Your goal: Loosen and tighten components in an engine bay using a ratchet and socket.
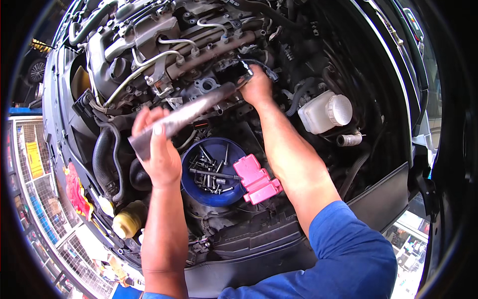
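My left hand [162,154] is closed round one end of a long grey bar-shaped tool [191,110], smeared by motion. The bar slants up and rightward over the engine, and its far end reaches close to my right hand [257,88]. That hand is down beside the engine block, with fingers bent around a slim shiny metal piece [247,69]; its kind cannot be made out. Left of it lies an open metal flange [205,84] with a round hole. Above run a brownish fuel rail [214,52] and bent metal pipes [142,67].
A blue bowl [211,203] of bolts and sockets stands below my hands. Against its right rim rests a pink plastic piece [256,178]. A white reservoir [318,113] is at right, a yellowish one [128,220] at lower left. Hoses [103,157] line the left side.
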A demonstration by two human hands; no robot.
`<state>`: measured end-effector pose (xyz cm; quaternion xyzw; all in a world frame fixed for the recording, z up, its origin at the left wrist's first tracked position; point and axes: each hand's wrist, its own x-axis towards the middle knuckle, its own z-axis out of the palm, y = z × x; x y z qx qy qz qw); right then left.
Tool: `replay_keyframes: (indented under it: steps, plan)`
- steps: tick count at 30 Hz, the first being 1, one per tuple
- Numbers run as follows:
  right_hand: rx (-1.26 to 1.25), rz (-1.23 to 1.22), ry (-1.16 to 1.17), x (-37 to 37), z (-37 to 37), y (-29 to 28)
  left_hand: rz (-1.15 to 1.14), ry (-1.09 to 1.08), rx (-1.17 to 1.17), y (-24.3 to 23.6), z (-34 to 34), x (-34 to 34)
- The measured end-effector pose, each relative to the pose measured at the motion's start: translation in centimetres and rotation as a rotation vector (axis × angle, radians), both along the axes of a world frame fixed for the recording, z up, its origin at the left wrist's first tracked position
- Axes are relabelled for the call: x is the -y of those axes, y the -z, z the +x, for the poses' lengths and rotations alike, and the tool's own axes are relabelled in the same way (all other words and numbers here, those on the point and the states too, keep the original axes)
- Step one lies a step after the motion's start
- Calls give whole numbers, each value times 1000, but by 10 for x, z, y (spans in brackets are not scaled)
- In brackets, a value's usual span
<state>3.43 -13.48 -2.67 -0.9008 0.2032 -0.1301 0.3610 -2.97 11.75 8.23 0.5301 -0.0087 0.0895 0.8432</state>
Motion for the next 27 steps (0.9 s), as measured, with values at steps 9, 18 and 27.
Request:
replay_keyframes:
  steps: [9,18,27]
  plan:
    - [138,115,-63,7,9,29,-117,514,409,-82,99,59]
    - [24,215,30,21,12,19,25,656,282,-100,114,78]
    - [8,152,-31,6,4,-11,1298,-65,977,-106,91,77]
